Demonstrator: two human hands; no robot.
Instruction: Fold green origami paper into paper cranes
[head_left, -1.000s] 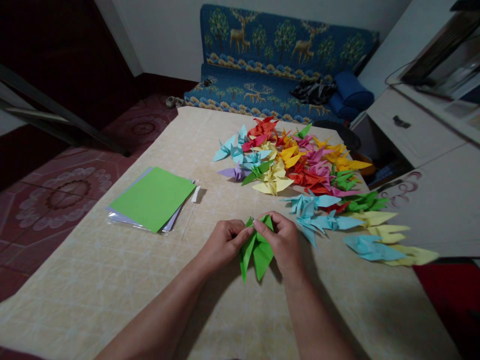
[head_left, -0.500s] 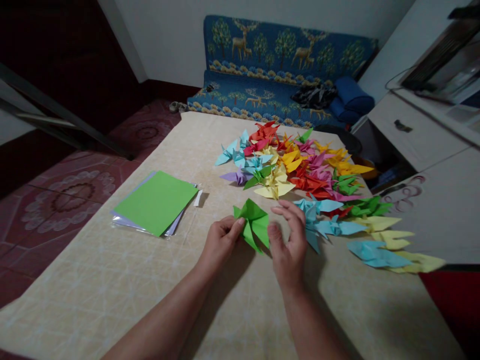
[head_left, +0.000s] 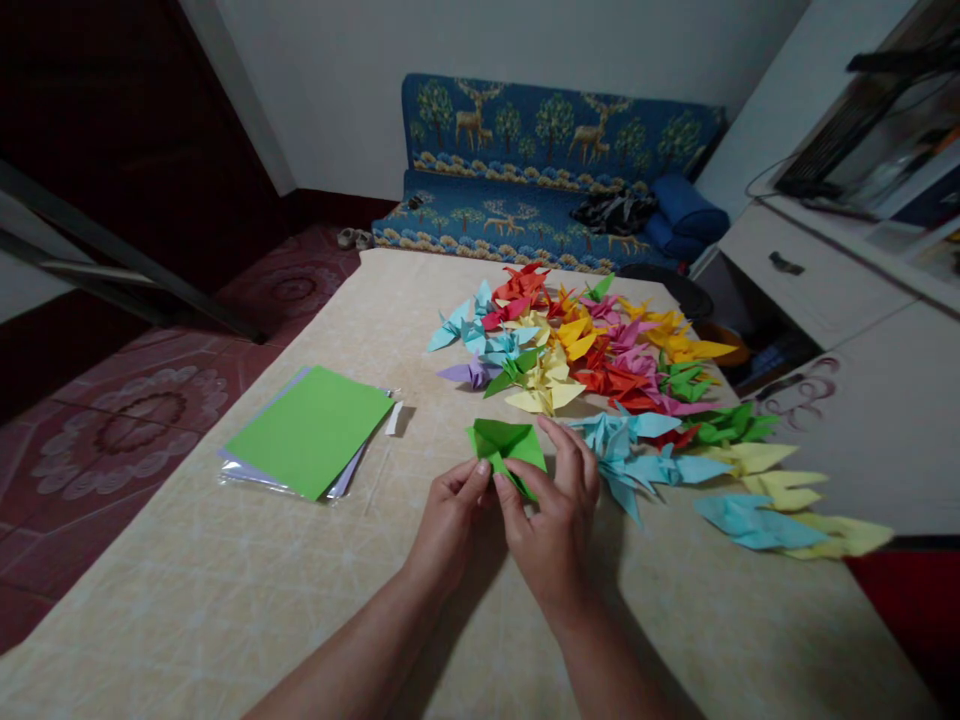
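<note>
A partly folded piece of green origami paper (head_left: 517,443) is held between both hands above the table. My left hand (head_left: 452,515) pinches its lower left corner between thumb and fingers. My right hand (head_left: 553,510) grips the lower right side, its thumb and index finger close to the left thumb and the other fingers behind the paper. The paper's upper flaps stand open like a shallow pocket. Beyond the hands lies a spread of folded paper cranes (head_left: 577,340) in several colours. To the left rests a stack of square paper with a green sheet (head_left: 311,430) on top.
The table (head_left: 300,590) has a pale patterned cloth. Clear plastic wrapping (head_left: 259,477) shows under the paper stack. Behind the table stands a blue sofa (head_left: 495,190) with a deer pattern. A white cabinet (head_left: 832,300) is at the right, and a metal frame (head_left: 120,265) leans at the left.
My right hand has moved left and closed on the lower part of the green paper beside my left thumb. The paper's flaps have changed shape. The view has tilted up slightly.
</note>
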